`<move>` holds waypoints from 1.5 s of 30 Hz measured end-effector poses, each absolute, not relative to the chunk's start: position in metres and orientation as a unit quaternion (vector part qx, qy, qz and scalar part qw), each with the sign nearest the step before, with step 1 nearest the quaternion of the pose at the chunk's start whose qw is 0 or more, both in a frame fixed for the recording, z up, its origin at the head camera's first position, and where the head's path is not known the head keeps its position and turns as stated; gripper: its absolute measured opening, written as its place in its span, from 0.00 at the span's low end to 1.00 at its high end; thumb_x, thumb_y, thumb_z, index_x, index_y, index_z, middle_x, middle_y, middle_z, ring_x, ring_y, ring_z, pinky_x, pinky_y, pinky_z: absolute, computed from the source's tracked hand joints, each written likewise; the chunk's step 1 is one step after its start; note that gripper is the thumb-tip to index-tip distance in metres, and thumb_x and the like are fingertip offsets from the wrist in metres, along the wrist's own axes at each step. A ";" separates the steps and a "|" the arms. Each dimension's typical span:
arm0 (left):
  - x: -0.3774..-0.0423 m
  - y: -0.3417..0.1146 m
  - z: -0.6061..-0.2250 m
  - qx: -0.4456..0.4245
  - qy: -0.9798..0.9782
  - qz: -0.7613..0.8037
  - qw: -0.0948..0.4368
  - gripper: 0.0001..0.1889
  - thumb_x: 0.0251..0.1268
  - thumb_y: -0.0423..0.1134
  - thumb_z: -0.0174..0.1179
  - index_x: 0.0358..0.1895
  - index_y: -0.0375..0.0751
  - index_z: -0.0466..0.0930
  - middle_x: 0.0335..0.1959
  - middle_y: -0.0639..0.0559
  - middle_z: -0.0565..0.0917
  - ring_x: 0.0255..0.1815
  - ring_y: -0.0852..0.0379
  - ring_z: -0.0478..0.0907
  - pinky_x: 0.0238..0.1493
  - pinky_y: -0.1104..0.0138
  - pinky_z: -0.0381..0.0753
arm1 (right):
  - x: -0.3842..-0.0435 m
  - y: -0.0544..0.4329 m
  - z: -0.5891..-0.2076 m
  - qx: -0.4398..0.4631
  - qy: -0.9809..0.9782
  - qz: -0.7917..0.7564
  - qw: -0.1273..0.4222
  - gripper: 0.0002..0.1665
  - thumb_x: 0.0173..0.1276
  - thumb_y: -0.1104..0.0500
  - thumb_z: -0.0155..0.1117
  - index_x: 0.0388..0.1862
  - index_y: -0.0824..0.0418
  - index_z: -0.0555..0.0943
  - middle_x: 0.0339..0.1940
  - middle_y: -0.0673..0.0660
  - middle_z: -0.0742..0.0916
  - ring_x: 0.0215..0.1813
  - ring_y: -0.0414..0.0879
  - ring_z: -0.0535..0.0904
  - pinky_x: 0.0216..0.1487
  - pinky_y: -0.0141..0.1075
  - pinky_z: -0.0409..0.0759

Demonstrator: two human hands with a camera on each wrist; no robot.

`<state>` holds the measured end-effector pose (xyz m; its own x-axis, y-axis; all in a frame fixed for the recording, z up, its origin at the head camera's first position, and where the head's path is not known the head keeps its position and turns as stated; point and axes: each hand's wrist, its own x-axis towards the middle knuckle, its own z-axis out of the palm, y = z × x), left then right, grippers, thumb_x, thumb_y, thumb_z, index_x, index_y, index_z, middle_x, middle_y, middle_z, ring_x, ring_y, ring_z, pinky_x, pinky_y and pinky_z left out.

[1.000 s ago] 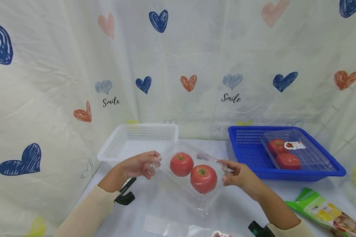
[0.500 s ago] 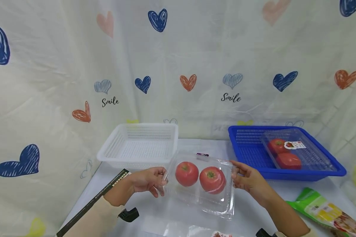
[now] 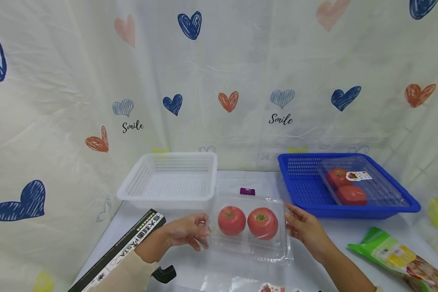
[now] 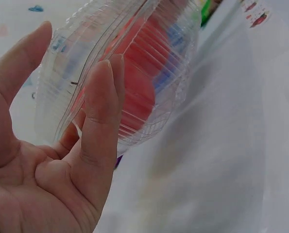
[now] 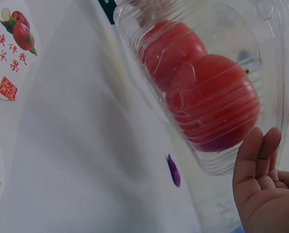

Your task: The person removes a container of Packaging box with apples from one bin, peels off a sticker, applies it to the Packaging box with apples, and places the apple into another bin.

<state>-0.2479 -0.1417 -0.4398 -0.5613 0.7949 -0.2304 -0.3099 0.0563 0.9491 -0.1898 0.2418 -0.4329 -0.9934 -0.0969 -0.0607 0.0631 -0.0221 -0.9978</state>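
Note:
A clear plastic clamshell box [image 3: 246, 250] with two red apples, a left apple [image 3: 231, 221] and a right apple [image 3: 263, 224], is held up over the white table in the head view. My left hand [image 3: 189, 232] pinches its left edge, and my right hand [image 3: 308, 230] grips the opposite edge. In the left wrist view, the left thumb and fingers [image 4: 99, 104] lie on either side of the rim [image 4: 98, 65]. The right wrist view shows the right fingertips [image 5: 251, 145] against the box's side; its thumb is mostly cut off by the frame edge.
A white basket [image 3: 168, 198] stands at the back left. The blue basket [image 3: 303, 194] at the back right bears a similar labelled apple box [image 3: 379, 190]. Around these lie a black pasta box [image 3: 124, 247], a purple packet [image 3: 247, 191], a green food bag [image 3: 398, 255] and a sticker sheet [image 5: 10, 48].
The box has been lowered and shifted slightly right, turning from slanted to nearly level. Both hands have kept hold of it. The purple packet and pasta box have become more visible.

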 end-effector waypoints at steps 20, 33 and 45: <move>-0.245 -0.125 -0.466 0.168 0.617 0.666 0.384 0.20 0.61 0.38 0.67 0.43 0.40 0.62 0.33 0.50 0.78 0.34 0.52 0.85 0.29 0.66 0.84 | -0.200 0.240 -0.444 0.021 0.739 -0.671 0.047 0.40 0.75 0.55 0.57 0.74 0.74 0.53 0.61 0.65 0.72 0.52 0.44 0.74 0.46 0.34 0.79; -0.250 -0.118 -0.473 0.149 0.630 0.668 0.366 0.18 0.64 0.37 0.65 0.44 0.39 0.63 0.27 0.50 0.78 0.33 0.52 0.85 0.27 0.66 0.84 | -0.212 0.243 -0.456 0.039 0.756 -0.651 0.055 0.41 0.75 0.49 0.56 0.75 0.72 0.55 0.71 0.69 0.67 0.62 0.55 0.68 0.48 0.31 0.77; -0.251 -0.115 -0.476 0.117 0.640 0.672 0.353 0.15 0.66 0.39 0.64 0.43 0.41 0.65 0.25 0.49 0.79 0.31 0.54 0.84 0.27 0.68 0.83 | -0.224 0.244 -0.462 0.055 0.747 -0.660 0.063 0.40 0.74 0.49 0.57 0.74 0.70 0.57 0.71 0.68 0.67 0.65 0.57 0.66 0.50 0.32 0.76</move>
<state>-0.2511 -0.1147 -0.4756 -0.7234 0.6248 -0.2940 -0.3240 0.0689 0.9436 -0.2239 0.2439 -0.4619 -0.9860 -0.0018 -0.1668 0.1653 0.1227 -0.9786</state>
